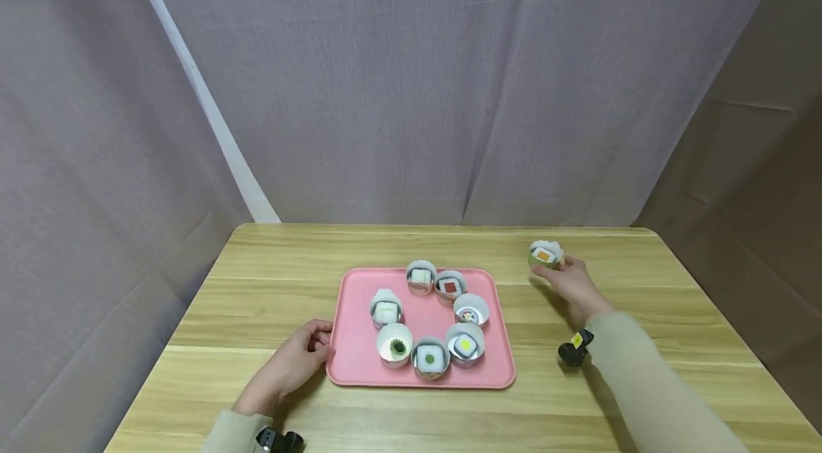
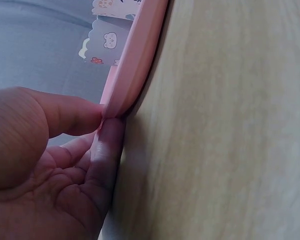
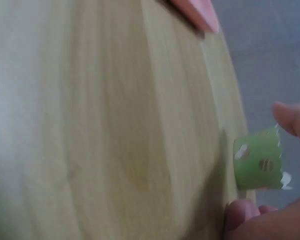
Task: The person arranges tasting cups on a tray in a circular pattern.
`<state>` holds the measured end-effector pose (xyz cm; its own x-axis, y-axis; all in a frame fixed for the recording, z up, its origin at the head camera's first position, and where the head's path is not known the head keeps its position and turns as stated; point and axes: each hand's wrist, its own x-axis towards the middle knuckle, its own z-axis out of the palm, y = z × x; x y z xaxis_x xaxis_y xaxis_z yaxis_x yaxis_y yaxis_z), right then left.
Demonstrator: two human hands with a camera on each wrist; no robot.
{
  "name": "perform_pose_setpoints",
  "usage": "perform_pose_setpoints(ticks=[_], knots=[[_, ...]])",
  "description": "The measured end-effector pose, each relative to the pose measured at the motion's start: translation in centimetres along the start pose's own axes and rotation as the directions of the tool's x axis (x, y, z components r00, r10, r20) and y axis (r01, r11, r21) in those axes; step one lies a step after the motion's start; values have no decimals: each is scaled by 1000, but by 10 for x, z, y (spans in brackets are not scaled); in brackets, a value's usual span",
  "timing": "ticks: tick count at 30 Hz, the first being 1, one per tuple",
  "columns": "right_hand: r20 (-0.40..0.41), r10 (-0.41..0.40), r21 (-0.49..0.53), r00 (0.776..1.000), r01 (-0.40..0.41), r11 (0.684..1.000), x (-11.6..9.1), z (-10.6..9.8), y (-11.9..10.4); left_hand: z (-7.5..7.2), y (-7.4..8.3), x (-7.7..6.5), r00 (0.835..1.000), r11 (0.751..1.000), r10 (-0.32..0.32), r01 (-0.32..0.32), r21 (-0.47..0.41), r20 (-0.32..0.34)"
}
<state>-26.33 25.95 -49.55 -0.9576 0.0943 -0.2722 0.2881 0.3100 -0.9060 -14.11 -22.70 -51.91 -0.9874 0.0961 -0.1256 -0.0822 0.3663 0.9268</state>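
My left hand (image 1: 292, 366) pinches the left rim of a pink tray (image 1: 349, 324) between thumb and fingers. In the left wrist view, the thumb presses one side of the tray edge (image 2: 135, 65) and a finger the other. Over at the table's far right, my right hand (image 1: 578, 289) has thumb and fingers spread around a green paper baking cup (image 1: 538, 262), whose filling is white with an orange square. In the right wrist view, small gaps show between the cup (image 3: 260, 160) and the thumb and fingertip (image 3: 242, 212). That cup appears upright on the table.
Several paper cups with white fillings stand in a rough ring on the tray, among them one with a green dot (image 1: 429, 359) and one with a red square (image 1: 451, 286). Wooden table (image 1: 276, 282) surrounds the tray. A grey curtain (image 1: 385, 96) hangs behind.
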Motion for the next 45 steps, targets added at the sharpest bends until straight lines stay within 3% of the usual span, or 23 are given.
perform_pose_setpoints(ticks=[7, 12, 18, 22, 28, 37, 45], knots=[[22, 77, -162, 997, -72, 984, 16, 7, -4, -6, 1, 6, 999, 999, -34, 35, 34, -9], [-56, 82, -158, 995, -90, 983, 18, 17, -4, -9, 1, 8, 999, 997, -44, 44, 63, -14], [-174, 77, -241, 982, -118, 963, 16, 33, -4, -12, -5, 4, 998, 998, -49, 50, 49, -27], [-210, 107, -243, 972, -158, 957, 14, 33, -6, -9, -8, 3, 1000, 999, -26, 26, 33, -7], [-192, 200, -228, 961, -241, 943, 10, 24, -6, -4, -9, 0, 999, 999, -24, 22, 44, 45], [-271, 57, -211, 961, -117, 970, 11, 29, 5, -6, -8, -4, 999, 1000, 5, -5, 9, 49], [-273, 30, -213, 962, -91, 973, 16, 30, -1, -6, -7, 1, 999, 1000, 1, -2, 22, 36]])
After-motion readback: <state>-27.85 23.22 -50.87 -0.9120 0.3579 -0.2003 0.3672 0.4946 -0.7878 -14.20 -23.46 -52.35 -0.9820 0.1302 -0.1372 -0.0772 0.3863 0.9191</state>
